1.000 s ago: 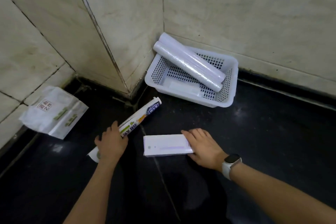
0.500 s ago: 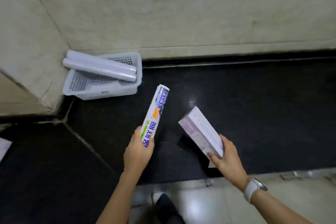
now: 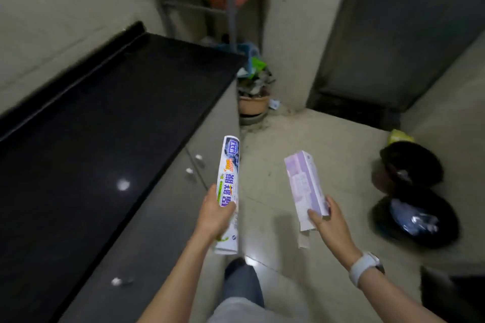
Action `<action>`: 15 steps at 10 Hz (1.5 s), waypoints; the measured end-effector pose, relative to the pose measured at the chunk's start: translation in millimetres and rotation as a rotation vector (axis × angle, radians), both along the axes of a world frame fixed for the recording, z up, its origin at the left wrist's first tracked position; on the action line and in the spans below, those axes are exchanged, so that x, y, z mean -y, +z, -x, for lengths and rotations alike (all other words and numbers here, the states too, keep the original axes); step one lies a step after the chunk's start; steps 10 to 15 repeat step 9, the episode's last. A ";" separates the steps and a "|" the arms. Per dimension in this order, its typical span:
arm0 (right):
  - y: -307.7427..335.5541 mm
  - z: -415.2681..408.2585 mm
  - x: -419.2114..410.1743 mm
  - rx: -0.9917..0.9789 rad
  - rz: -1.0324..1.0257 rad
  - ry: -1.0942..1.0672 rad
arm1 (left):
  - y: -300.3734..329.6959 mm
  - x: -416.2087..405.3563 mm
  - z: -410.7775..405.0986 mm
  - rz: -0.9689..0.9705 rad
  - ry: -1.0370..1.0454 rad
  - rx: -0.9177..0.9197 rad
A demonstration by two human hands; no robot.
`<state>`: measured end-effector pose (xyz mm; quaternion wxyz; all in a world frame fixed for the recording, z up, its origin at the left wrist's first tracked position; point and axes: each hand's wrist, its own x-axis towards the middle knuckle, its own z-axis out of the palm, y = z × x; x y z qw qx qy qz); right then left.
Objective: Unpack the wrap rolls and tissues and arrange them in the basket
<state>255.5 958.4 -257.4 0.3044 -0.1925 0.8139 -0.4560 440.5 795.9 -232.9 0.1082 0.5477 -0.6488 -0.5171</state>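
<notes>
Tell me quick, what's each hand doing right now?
Left hand: closed around the printed wrap package.
Right hand: fingers closed on the lower end of the purple box.

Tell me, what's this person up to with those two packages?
A person stands beside a black countertop, turned toward the floor area. The left hand grips a printed wrap roll package near its lower part. The right hand holds a pale purple box by its bottom end, where a flap hangs open. Two dark bins sit on the floor to the right. No basket is in view right now, so nothing is being placed in it at this moment.
</notes>
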 end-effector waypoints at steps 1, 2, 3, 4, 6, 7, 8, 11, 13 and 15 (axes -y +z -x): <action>-11.2 54.9 -54.8 0.151 -0.017 -0.300 | -9.5 -19.4 103.8 -0.131 -0.201 -0.011; -24.2 108.2 -99.2 0.228 0.001 -0.578 | -29.5 -45.7 206.2 -0.277 -0.352 -0.014; -42.2 171.9 -131.4 0.282 -0.034 -0.763 | -56.8 -74.2 308.6 -0.414 -0.502 0.010; -68.5 243.9 -153.2 0.367 -0.094 -0.903 | -87.4 -101.7 409.0 -0.533 -0.638 0.108; -143.4 384.3 -172.1 0.574 -0.133 -1.144 | -166.6 -140.5 585.0 -0.577 -0.875 0.258; -198.8 442.5 -180.1 0.656 -0.095 -1.233 | -226.3 -159.8 655.8 -0.518 -1.000 0.303; -263.7 490.5 -191.4 0.709 -0.077 -1.316 | -293.1 -182.3 712.5 -0.470 -1.112 0.341; -316.0 520.2 -201.2 0.739 -0.160 -1.297 | -346.8 -202.4 746.7 -0.470 -1.151 0.402; -316.0 520.2 -201.2 0.739 -0.160 -1.297 | -346.8 -202.4 746.7 -0.470 -1.151 0.402; -316.0 520.2 -201.2 0.739 -0.160 -1.297 | -346.8 -202.4 746.7 -0.470 -1.151 0.402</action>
